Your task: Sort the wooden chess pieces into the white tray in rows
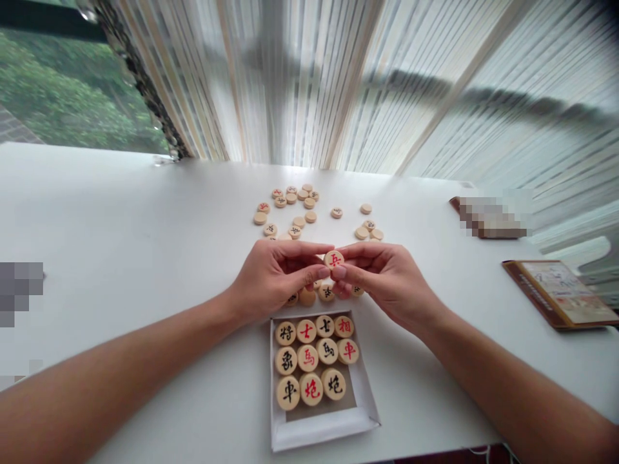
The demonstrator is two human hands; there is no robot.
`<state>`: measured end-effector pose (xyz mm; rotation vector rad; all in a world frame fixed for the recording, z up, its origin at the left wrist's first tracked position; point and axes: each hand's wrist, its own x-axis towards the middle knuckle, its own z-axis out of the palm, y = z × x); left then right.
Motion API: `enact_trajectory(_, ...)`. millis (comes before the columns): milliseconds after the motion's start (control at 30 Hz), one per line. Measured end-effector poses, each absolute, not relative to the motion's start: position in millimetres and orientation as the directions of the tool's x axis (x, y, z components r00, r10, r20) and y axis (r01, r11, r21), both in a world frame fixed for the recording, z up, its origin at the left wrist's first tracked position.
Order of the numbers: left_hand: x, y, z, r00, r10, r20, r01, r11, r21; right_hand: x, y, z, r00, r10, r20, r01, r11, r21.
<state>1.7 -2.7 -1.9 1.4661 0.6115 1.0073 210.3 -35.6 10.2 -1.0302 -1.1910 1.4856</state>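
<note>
Between both hands, above the far side of the box, a round wooden Chinese chess piece [334, 260] with a red character faces me. My left hand [283, 274] pinches its left edge with thumb and fingertips. My right hand [380, 270] grips its right edge the same way. Just below lies an open white cardboard box [333, 423], holding rows of pieces with red or black characters facing up. The front row has three, ending in a black-marked piece [333, 384]; bare box floor shows beside it. Several loose pieces, such as one [327, 292], lie partly hidden behind the hands.
Loose chess pieces [291, 198] are scattered farther back on the white table [145, 258], with a smaller group [362, 232] right of them. Two brown-edged booklets or boards [561, 293] lie at the right. Striped curtains [300, 84] hang behind the table's far edge.
</note>
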Motion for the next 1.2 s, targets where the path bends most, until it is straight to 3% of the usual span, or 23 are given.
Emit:
enact_trajectory(200,1.6,-6.9,-0.5,0.503,0.783,0.365,-0.045,-0.398,0.916,206.5,-38.8,14.8,-0.204,0.976,-0.079,-0.117,-0.104,-0.988)
enact_trajectory(367,1.7,-8.2,3.0,0.517,0.707,0.482,-0.061,-0.531,0.845,205.5,-40.9,16.6,-0.221,0.973,-0.072,-0.085,-0.092,-0.992)
enact_trajectory(767,1.9,-7.0,-1.1,0.439,0.798,0.412,-0.099,-0.413,0.905,211.9,-39.9,12.4,-0.298,0.954,-0.005,-0.150,-0.052,-0.987)
enact_trajectory(1200,2.6,-6.9,-3.1,0.505,0.713,0.486,-0.108,-0.507,0.855,207.3,-39.0,14.8,-0.269,0.963,-0.016,-0.176,-0.066,-0.982)
